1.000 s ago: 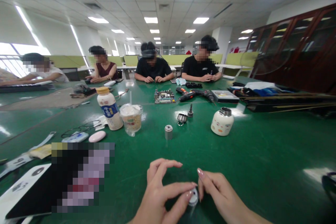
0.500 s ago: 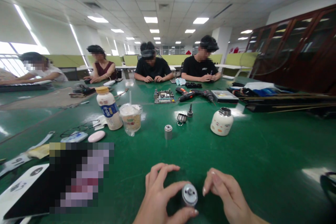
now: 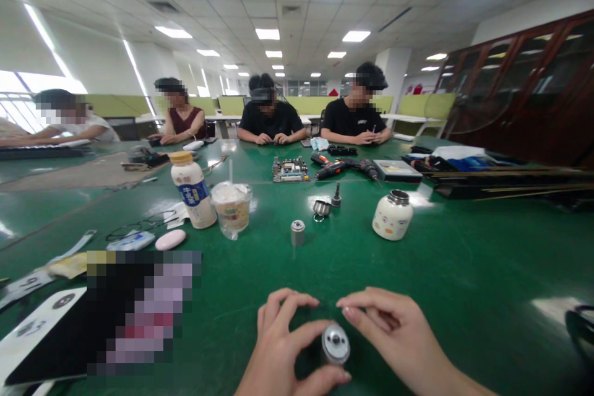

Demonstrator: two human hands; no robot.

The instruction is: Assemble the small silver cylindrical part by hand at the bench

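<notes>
Table (image 3: 464,297): green, glossy, running away from me and bearing all the loose items listed below.
Cabinet (image 3: 529,80): dark red-brown, glass-doored, along the wall at right.
Co-workers (image 3: 271,120): four I can make out plainly, seated beyond the table, their own hands well apart from mine.
Black panel (image 3: 55,346): flat on the near left; part of that area is pixelated, so I cannot read it.
Left hand (image 3: 304,343): mine, thumb and forefinger curled around the metal cylinder and gripping it, the other fingers spread forward.
Right hand (image 3: 387,328): mine, just beyond and to the right of that cylinder, thumb and forefinger tips nearly meeting; I cannot tell whether anything small sits between them.
Drills (image 3: 331,169): black and orange, lying at the back centre.
Box (image 3: 398,170): flat, pale-topped, just right of the drills.
Circuit board (image 3: 291,170): flat, just left of the drills.
Bottle (image 3: 191,195): upright, yellow cap, blue label.
Cup (image 3: 232,209): clear plastic, upright with a straw, just right of the bottle.
Flask (image 3: 392,219): cream, upright, steel neck, at right.
Metal cylinder (image 3: 335,346): upright in my left grip, near edge, round end facing up with a dark centre.
Second cylinder (image 3: 297,234): upright, apart from my fingers, farther up the table.
Pink case (image 3: 171,240): oval, lying below the bottle.
Steel piece (image 3: 321,209): small, with a ring, beyond the second cylinder.
</notes>
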